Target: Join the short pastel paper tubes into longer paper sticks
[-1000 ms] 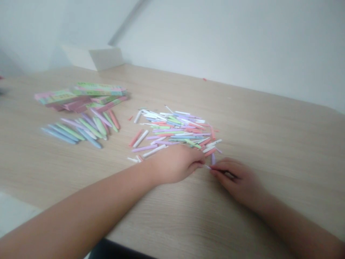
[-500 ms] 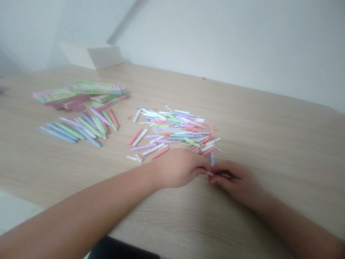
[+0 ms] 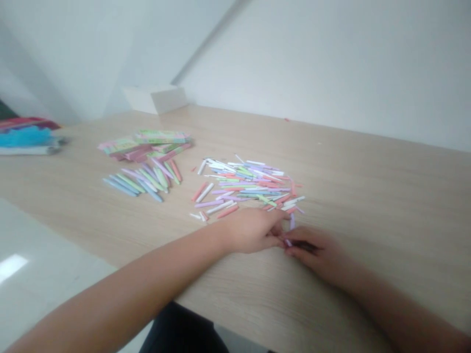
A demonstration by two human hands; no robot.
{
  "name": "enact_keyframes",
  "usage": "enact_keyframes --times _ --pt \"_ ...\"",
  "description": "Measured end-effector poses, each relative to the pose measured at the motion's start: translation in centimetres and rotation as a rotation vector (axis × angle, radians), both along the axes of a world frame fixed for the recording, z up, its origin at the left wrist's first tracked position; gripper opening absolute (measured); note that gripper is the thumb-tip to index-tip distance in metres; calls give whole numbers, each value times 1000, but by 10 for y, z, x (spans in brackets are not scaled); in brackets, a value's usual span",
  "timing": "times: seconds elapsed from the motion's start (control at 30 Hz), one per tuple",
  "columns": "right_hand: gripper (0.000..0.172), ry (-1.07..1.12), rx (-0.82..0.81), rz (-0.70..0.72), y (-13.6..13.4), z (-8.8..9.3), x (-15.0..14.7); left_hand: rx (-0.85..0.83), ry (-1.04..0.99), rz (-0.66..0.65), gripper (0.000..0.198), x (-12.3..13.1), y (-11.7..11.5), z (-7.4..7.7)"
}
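Note:
My right hand [image 3: 322,252] pinches a small lilac pen part [image 3: 288,242] between thumb and fingers, low over the table. From the left, my left hand [image 3: 253,229] meets it, thumb and a curled finger closed at the same lilac part; its index finger reaches forward. Just beyond the fingertips lies another lilac pen piece [image 3: 292,221]. Past my hands spreads a loose pile of pen parts [image 3: 253,184] in white, coral, lilac, green and blue. Fingers hide much of the held part, and the picture is blurred.
Several thicker pastel pens [image 3: 147,177] lie to the left of the pile. Behind them are stacked patterned boxes [image 3: 162,137]. A white box-like object [image 3: 156,99] stands by the wall. Blue and red items [image 3: 27,136] sit at the far left. The table edge [image 3: 198,314] is near me.
The view has shifted left, bringing the blue and red items and more floor into sight. My left index finger has lifted away from the thumb. Both hands stay together at the lilac part.

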State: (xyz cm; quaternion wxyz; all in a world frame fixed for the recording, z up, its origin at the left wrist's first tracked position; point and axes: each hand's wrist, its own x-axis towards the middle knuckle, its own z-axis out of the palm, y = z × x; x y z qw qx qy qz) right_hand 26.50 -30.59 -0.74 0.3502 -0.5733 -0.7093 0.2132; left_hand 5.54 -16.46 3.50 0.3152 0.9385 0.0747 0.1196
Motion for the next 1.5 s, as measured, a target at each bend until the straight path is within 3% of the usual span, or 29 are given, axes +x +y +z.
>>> enact_keyframes --times 0.13,0.27,0.33,0.5,0.73,1.0,1.23,1.37,1.5 --pt "17 94 3 -126 2 -1 2 181 -32 173 28 -4 14 20" --pt "18 172 25 -231 6 -3 5 433 78 430 30 4 36 28" --pt "18 192 20 -254 8 -5 6 479 151 474 31 15 46 26" --pt "18 200 -11 -237 9 -8 6 502 222 439 33 57 60 22" --pt "18 243 -40 -201 9 -13 8 476 391 365 30 119 62 16" --pt "22 230 -43 -161 12 -22 10 494 461 336 34 150 53 17" --pt "21 178 -19 -143 11 -18 9 514 366 368 35 146 54 15" --pt "19 166 -24 -159 10 -17 9 469 199 433 50 125 61 18" --pt "21 168 -34 -171 9 -15 7 360 48 493 47 94 53 15"
